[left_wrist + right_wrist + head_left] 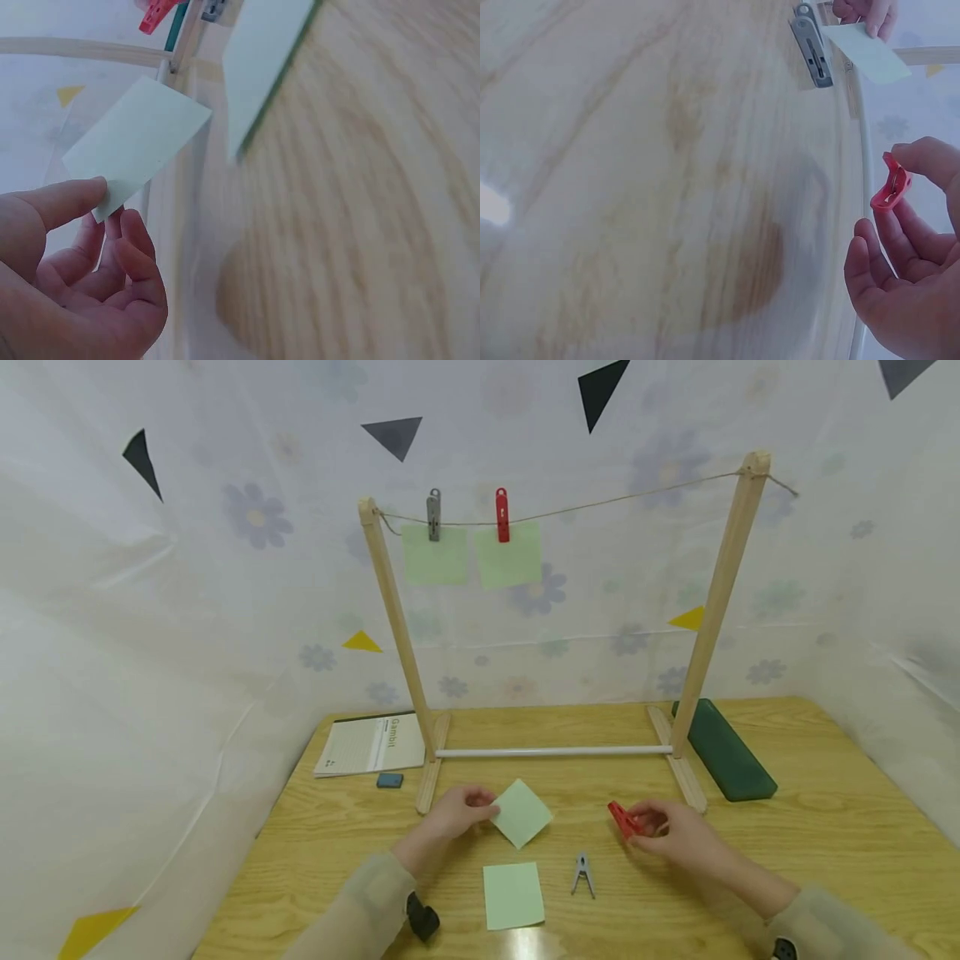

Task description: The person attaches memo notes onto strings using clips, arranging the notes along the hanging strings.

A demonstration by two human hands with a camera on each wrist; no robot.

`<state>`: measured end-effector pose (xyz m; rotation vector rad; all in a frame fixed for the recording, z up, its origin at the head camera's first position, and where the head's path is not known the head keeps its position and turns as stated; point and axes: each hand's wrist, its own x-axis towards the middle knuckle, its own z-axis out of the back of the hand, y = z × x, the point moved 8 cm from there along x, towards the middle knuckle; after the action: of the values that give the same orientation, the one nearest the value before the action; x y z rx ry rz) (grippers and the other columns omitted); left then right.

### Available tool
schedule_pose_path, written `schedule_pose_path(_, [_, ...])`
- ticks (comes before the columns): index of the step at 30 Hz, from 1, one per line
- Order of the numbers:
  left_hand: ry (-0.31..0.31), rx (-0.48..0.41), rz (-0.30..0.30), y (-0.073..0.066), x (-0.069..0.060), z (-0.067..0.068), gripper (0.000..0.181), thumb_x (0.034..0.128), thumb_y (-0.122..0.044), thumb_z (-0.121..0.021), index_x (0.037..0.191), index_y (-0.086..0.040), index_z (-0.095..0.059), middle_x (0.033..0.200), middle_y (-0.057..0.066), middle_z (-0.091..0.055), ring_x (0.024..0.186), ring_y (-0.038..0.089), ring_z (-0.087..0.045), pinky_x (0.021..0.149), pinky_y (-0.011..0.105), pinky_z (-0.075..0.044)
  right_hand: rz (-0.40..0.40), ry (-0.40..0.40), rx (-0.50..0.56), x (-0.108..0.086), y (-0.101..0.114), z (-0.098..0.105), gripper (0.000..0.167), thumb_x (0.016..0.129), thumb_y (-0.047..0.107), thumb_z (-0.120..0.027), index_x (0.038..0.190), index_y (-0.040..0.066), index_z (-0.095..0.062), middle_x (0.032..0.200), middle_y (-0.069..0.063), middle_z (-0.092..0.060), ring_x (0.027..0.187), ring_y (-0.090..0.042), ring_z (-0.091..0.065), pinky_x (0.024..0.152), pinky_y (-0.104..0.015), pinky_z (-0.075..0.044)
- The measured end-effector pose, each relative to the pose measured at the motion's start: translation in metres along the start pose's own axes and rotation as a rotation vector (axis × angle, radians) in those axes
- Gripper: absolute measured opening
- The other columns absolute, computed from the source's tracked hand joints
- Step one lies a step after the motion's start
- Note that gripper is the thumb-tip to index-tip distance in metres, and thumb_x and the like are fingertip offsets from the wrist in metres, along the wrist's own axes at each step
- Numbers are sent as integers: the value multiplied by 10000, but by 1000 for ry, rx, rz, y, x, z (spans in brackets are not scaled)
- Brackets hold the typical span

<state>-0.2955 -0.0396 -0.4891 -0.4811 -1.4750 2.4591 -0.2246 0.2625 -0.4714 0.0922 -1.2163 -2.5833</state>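
My left hand [455, 811] pinches a pale green paper square [521, 814] by one corner, between thumb and fingertips; the left wrist view shows this paper [139, 139] raised off the table. On the right, my right hand [678, 835] holds a red clothespin [624, 820] between thumb and fingers, seen also as a red clothespin [894, 184] in the right wrist view. A second green paper square [513, 896] lies on the table in front of me. Between the hands rests a grey clothespin [582, 874], its legs toward me.
A wooden frame [397, 627] carries a string [615, 499], where a grey clothespin [434, 516] and a red clothespin [502, 516] hold two green papers. A white rod [555, 752] joins its feet. A notebook [367, 746], blue eraser-like block [390, 781] and green case [727, 752] lie around it.
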Motion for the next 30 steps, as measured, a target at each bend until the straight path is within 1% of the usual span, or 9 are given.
schedule_pose_path(5, [37, -51, -8, -14, -2, -3, 223, 937, -148, -683, 1085, 17, -654, 912, 48, -655, 750, 155, -562, 632, 266, -459, -28, -37, -33, 2, 0, 7, 327, 829, 190, -801, 1073, 11, -677, 872, -3, -670, 754, 14, -574, 664, -226, -515])
schedule_pose_path(9, [40, -73, -13, -21, -2, -4, 233, 942, -147, -677, 1101, 20, -649, 951, 75, -676, 782, 158, -583, 676, 300, -487, -1, -76, -52, 2, 6, 17, 306, 834, 181, -799, 1067, 26, -676, 861, 5, -667, 748, 3, -580, 662, -236, -517])
schedule_pose_path(13, [42, -86, -15, -25, -1, -6, 219, 944, -154, -677, 1088, 9, -651, 931, 55, -677, 780, 168, -593, 684, 309, -494, 30, -87, -63, 2, 11, 28, 287, 850, 159, -784, 1078, 32, -664, 878, -3, -668, 751, -8, -576, 660, -242, -509])
schedule_pose_path(15, [47, -99, -17, -27, -2, -7, 220, 948, -155, -672, 1090, 11, -646, 935, 57, -676, 798, 204, -610, 697, 325, -505, 23, -90, -75, 2, 13, 34, 294, 852, 162, -783, 1090, 39, -660, 880, -2, -669, 748, -7, -571, 646, -236, -502])
schedule_pose_path(18, [53, -119, -15, -29, -1, -9, 230, 954, -163, -665, 1101, 12, -639, 951, 65, -679, 852, 252, -638, 729, 348, -521, 19, -113, -109, 2, 17, 44, 304, 853, 170, -779, 1111, 59, -661, 880, 7, -679, 744, -6, -580, 629, -230, -504])
schedule_pose_path(20, [53, -135, -6, -29, 0, -10, 239, 957, -172, -661, 1111, 9, -637, 961, 71, -681, 890, 270, -647, 757, 365, -530, 22, -145, -145, 1, 22, 51, 316, 845, 185, -787, 1119, 85, -665, 879, 20, -687, 745, -2, -592, 623, -229, -508])
schedule_pose_path(22, [51, -159, 9, -29, 2, -10, 242, 960, -178, -658, 1116, 6, -637, 956, 60, -680, 896, 248, -647, 782, 367, -533, 35, -159, -161, 2, 25, 56, 325, 853, 191, -780, 1140, 92, -663, 893, 18, -694, 759, -10, -603, 635, -232, -517])
schedule_pose_path(26, [37, -208, 19, -32, 4, -9, 250, 965, -171, -648, 1124, 20, -631, 955, 54, -681, 855, 158, -630, 814, 376, -535, 42, -162, -158, 4, 28, 63, 358, 874, 216, -766, 1194, 101, -654, 950, -11, -700, 797, -27, -614, 657, -245, -524])
schedule_pose_path(30, [25, -240, 27, -35, 5, -10, 273, 973, -191, -639, 1160, 9, -625, 1014, 60, -687, 859, 107, -622, 870, 407, -528, 46, -166, -154, 7, 31, 70, 361, 896, 228, -746, 1227, 131, -643, 1000, -33, -695, 823, -13, -605, 671, -245, -531])
